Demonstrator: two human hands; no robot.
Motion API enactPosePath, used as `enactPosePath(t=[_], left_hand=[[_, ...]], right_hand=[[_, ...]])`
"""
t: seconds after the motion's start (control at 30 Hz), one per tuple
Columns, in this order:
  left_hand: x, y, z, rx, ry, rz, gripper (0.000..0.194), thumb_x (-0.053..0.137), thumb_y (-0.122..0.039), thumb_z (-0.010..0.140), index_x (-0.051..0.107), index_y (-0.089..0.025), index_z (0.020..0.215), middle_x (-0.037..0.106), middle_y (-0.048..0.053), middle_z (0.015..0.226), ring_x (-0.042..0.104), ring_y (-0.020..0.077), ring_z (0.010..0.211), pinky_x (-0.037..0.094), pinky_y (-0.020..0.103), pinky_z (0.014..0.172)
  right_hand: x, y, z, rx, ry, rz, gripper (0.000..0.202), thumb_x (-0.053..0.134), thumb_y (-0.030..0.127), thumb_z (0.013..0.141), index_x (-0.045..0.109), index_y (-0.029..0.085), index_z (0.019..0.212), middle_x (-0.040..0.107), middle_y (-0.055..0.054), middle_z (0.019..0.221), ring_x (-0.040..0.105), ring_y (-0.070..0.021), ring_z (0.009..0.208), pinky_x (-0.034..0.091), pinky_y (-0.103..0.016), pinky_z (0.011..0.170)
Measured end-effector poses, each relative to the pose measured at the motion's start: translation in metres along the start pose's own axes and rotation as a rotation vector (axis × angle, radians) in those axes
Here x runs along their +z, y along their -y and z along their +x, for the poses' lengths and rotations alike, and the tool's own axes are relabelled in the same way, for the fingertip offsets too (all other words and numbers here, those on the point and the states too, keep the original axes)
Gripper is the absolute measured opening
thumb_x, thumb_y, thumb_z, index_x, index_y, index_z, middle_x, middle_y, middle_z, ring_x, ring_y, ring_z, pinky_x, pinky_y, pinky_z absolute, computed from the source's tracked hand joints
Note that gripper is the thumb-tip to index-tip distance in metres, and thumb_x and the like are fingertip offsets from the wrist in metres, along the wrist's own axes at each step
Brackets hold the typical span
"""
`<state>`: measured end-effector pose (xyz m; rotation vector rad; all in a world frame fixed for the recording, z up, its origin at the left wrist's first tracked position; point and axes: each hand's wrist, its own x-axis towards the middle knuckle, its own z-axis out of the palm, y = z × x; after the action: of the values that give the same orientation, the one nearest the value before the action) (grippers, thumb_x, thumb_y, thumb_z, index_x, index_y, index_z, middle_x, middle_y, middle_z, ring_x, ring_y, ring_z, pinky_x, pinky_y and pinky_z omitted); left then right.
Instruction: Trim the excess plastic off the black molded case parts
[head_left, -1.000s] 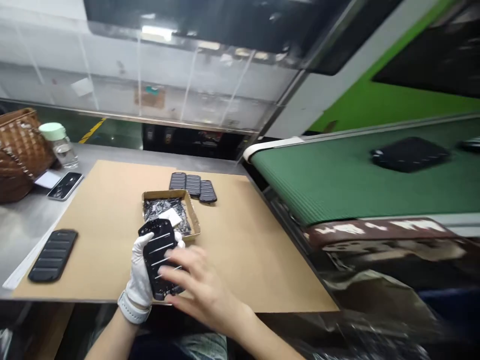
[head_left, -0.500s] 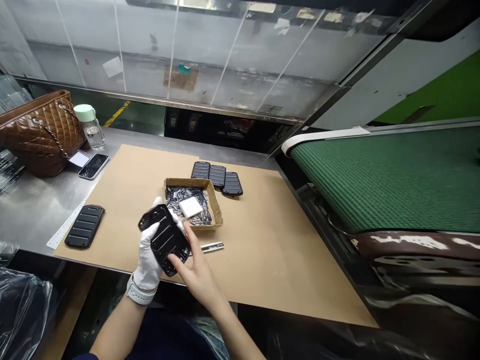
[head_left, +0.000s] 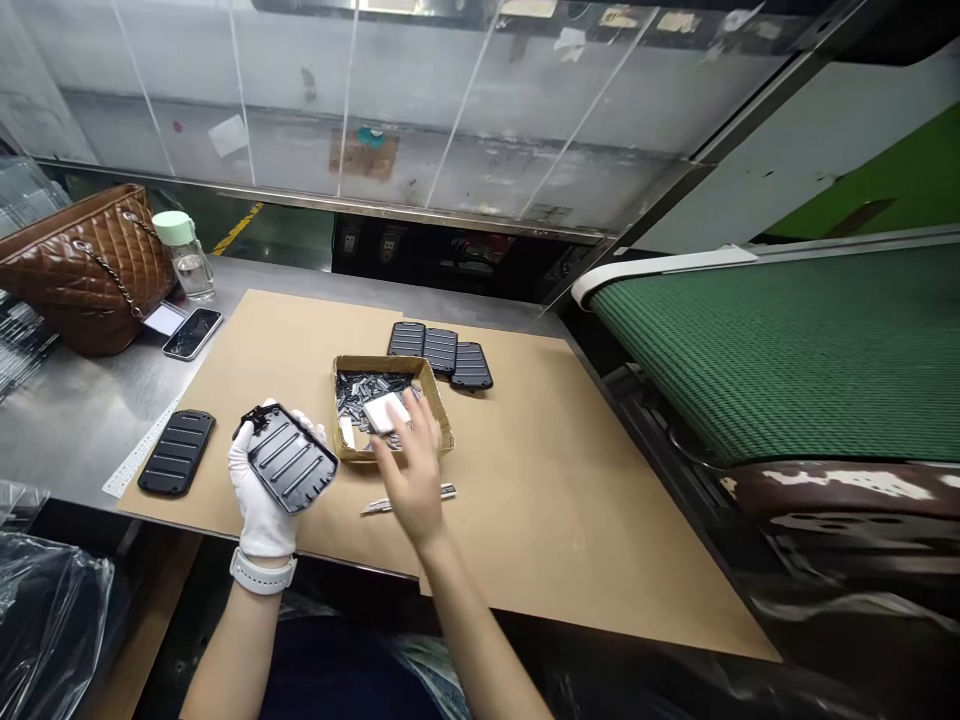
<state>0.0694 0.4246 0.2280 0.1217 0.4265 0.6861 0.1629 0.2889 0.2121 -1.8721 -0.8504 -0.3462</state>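
In a white glove, my left hand [head_left: 259,500] grips a black ribbed plastic cover [head_left: 291,462], tilted above the board with its rimmed inner side up. My bare right hand [head_left: 414,470] has its fingers spread over the near side of a shallow cardboard box [head_left: 448,436]. Inside the box lie many small black strips [head_left: 360,392] and a white square block [head_left: 384,410], partly behind my right fingers. A white-handled cutter knife [head_left: 379,506] lies on the board, partly covered by my right hand.
Another black cover [head_left: 177,452] lies at the left by a white ruler [head_left: 129,462]. Three more covers [head_left: 441,350] overlap behind the box. A phone [head_left: 193,333], a bottle [head_left: 186,262] and a brown bag [head_left: 90,270] stand back left. A green conveyor belt [head_left: 787,340] borders the right side.
My right hand has let go of the cover and moved up and right to the box. My left hand has shifted left with the cover, which now shows its inner side more fully.
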Motion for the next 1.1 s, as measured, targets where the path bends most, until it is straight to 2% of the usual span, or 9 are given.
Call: enactPosePath(t=[0.07,0.17,0.23,0.3,0.37,0.5,0.67,0.8,1.1], left_hand=[[-0.002,-0.003,-0.004,-0.093,0.051,0.014,0.037,0.053,-0.045,0.085,0.064,-0.024,0.114,0.07,0.007,0.103,0.067,0.0223,0.091,0.052,0.044,0.087],[-0.005,-0.007,-0.011,-0.191,0.09,0.047,0.049,0.049,-0.056,0.086,0.059,-0.028,0.124,0.068,0.01,0.112,0.067,0.0255,0.096,0.052,0.048,0.087],[-0.008,-0.008,-0.015,-0.231,0.111,0.065,0.052,0.046,-0.059,0.087,0.056,-0.03,0.128,0.068,0.01,0.114,0.067,0.0258,0.098,0.051,0.049,0.087],[-0.01,-0.006,-0.019,-0.248,0.114,0.082,0.053,0.047,-0.059,0.087,0.054,-0.031,0.131,0.069,0.01,0.113,0.067,0.0247,0.097,0.051,0.049,0.089],[-0.009,0.0,-0.024,-0.239,0.101,0.099,0.053,0.049,-0.058,0.086,0.053,-0.031,0.132,0.069,0.008,0.112,0.067,0.0229,0.097,0.05,0.048,0.092],[-0.003,0.022,-0.039,-0.168,0.091,0.134,0.051,0.053,-0.054,0.086,0.053,-0.032,0.132,0.071,0.006,0.11,0.068,0.0203,0.094,0.049,0.045,0.094],[0.003,0.041,-0.051,-0.103,0.109,0.096,0.044,0.06,-0.051,0.082,0.063,-0.031,0.122,0.07,0.002,0.113,0.065,0.0192,0.104,0.042,0.037,0.104],[0.004,0.042,-0.055,-0.082,0.125,0.098,0.045,0.059,-0.053,0.081,0.064,-0.03,0.12,0.068,0.002,0.117,0.061,0.022,0.112,0.039,0.04,0.108],[0.01,0.045,-0.059,-0.057,0.085,0.132,0.045,0.064,-0.057,0.075,0.069,-0.03,0.11,0.069,0.003,0.112,0.063,0.022,0.103,0.045,0.041,0.101]], right_hand=[[-0.01,-0.022,0.009,0.113,0.187,-0.059,0.039,0.055,0.04,0.088,0.061,0.022,0.122,0.06,-0.013,0.129,0.052,-0.0306,0.125,0.042,-0.054,0.103],[-0.03,-0.063,-0.005,0.058,0.626,-0.057,0.031,0.058,0.042,0.085,0.068,0.026,0.11,0.07,-0.009,0.109,0.065,-0.0263,0.104,0.053,-0.045,0.091],[-0.04,-0.087,-0.025,0.036,0.682,-0.148,0.028,0.059,0.046,0.084,0.073,0.025,0.098,0.069,-0.011,0.109,0.065,-0.0294,0.104,0.053,-0.049,0.09],[-0.046,-0.096,-0.042,0.052,0.625,-0.182,0.03,0.054,0.046,0.087,0.072,0.022,0.091,0.07,-0.014,0.108,0.066,-0.0305,0.103,0.054,-0.05,0.088],[-0.047,-0.084,-0.049,0.096,0.541,-0.129,0.03,0.049,0.041,0.091,0.068,0.02,0.099,0.072,-0.013,0.103,0.069,-0.0266,0.096,0.058,-0.043,0.082],[-0.038,-0.012,-0.037,0.045,0.345,0.012,0.041,0.048,0.023,0.093,0.048,0.019,0.134,0.069,-0.012,0.112,0.068,-0.0198,0.099,0.058,-0.031,0.081],[-0.022,0.057,-0.017,-0.016,0.285,0.15,0.041,0.05,0.014,0.09,0.055,0.023,0.13,0.071,-0.007,0.103,0.069,-0.0158,0.09,0.057,-0.024,0.078],[-0.016,0.061,-0.017,-0.029,0.261,0.144,0.04,0.055,0.016,0.09,0.057,0.024,0.129,0.071,-0.007,0.111,0.068,-0.0179,0.101,0.056,-0.025,0.085],[-0.018,0.059,-0.017,-0.049,0.263,0.099,0.04,0.052,0.016,0.092,0.056,0.024,0.131,0.072,-0.008,0.106,0.07,-0.0177,0.094,0.058,-0.025,0.08]])
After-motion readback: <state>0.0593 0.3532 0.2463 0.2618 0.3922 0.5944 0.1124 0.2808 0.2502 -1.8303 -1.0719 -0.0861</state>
